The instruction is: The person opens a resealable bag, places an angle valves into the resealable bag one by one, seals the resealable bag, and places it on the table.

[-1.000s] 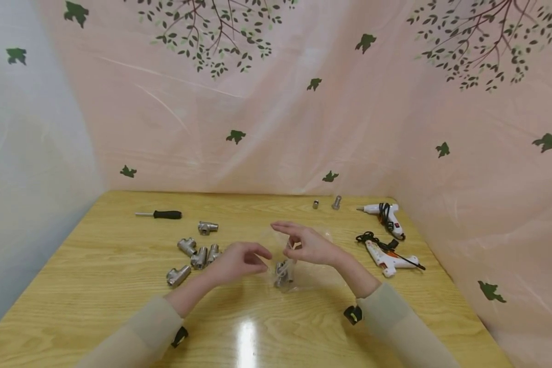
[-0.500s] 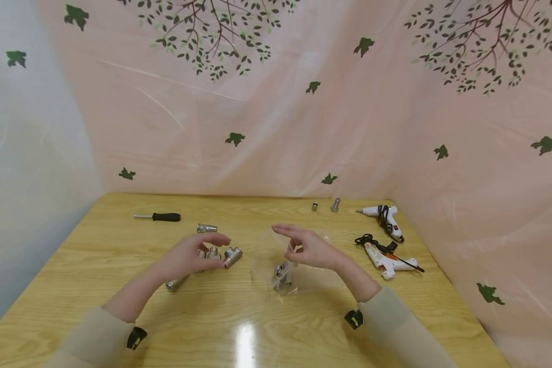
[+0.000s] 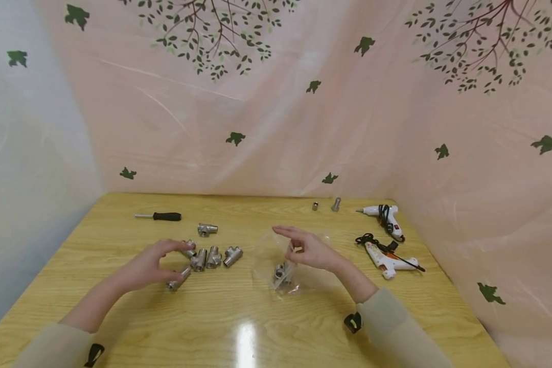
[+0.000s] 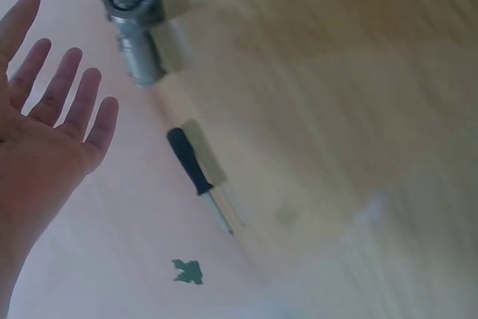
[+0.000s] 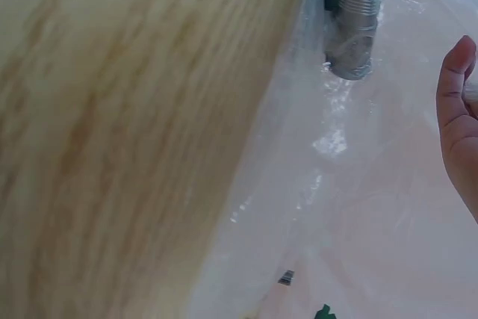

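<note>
On the yellow wooden table (image 3: 119, 225), just under the left hand (image 3: 144, 266), lies a silver metal tee pipe fitting (image 3: 178, 278), its long axis slanting away from the person toward the right. The hand's fingers are spread and arched over it, thumb beside it, not yet clamped. The right hand (image 3: 310, 250), well apart, pinches up the mouth of a clear plastic bag (image 3: 276, 260) holding more fittings.

The wooden table (image 3: 119, 306) carries pipe fittings (image 3: 205, 257), a screwdriver (image 3: 158, 216) and glue guns (image 3: 386, 258).
</note>
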Motion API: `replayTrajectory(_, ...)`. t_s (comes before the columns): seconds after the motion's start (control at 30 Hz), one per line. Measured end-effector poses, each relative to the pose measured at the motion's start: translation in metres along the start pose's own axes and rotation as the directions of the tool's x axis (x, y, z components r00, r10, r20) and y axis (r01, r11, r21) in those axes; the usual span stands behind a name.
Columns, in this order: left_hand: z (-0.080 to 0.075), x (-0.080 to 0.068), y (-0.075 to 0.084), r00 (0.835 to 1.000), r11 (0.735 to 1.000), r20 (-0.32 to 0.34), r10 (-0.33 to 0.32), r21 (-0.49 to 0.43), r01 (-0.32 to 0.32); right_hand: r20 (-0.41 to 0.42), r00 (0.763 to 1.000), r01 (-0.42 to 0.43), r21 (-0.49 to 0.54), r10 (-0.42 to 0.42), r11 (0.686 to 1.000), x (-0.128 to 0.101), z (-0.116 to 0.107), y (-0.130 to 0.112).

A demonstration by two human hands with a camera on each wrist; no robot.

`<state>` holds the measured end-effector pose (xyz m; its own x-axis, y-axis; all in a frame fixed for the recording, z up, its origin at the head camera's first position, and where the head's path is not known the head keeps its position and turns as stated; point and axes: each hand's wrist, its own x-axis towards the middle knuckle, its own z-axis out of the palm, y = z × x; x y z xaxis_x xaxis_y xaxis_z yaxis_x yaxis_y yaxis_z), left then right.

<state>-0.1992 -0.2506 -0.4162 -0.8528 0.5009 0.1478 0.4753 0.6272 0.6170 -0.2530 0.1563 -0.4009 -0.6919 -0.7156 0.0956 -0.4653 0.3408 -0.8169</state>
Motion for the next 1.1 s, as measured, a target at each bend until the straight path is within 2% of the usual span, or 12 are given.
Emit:
replayTrajectory(0.13, 0.000, -0.007, -0.014, 0.998, 0.999, 0.052, -0.036, 0.023, 0.035, 0.003, 1.000, 0.007, 0.074, -0.007, 0.997, 0.002, 0.003, 0.006)
replayTrajectory(0.27, 0.000, -0.010, -0.024, 0.997, 0.999, 0.076, -0.024, 0.029, 0.022, 0.007, 1.000, 0.011, 0.106, -0.012, 0.994, 0.003, 0.005, 0.011)
replayTrajectory(0.37, -0.001, -0.010, -0.028, 0.995, 1.000, 0.093, -0.022, 0.020, 0.020, 0.005, 1.000, 0.000, 0.112, -0.001, 0.994, 0.005, 0.006, 0.015)
replayTrajectory(0.6, 0.000, -0.008, -0.032, 0.982, 0.999, 0.186, -0.039, 0.012, 0.038, 0.014, 1.000, -0.007, 0.107, 0.006, 0.994, 0.010, 0.007, 0.016)
replayTrajectory(0.83, 0.003, -0.006, -0.035, 0.978, 0.996, 0.192, -0.085, 0.050, 0.077, 0.029, 1.000, -0.010, 0.138, 0.006, 0.990, 0.007, 0.004, -0.007)
replayTrajectory(0.97, 0.003, -0.006, -0.035, 0.980, 0.996, 0.182, -0.077, 0.053, 0.068, 0.029, 0.999, -0.025, 0.149, 0.021, 0.989, 0.006, 0.004, -0.008)
replayTrajectory(1.1, 0.003, -0.006, -0.034, 0.981, 0.998, 0.181, -0.061, 0.030, 0.057, 0.032, 0.998, -0.050, 0.158, 0.045, 0.986, 0.009, 0.004, 0.006)
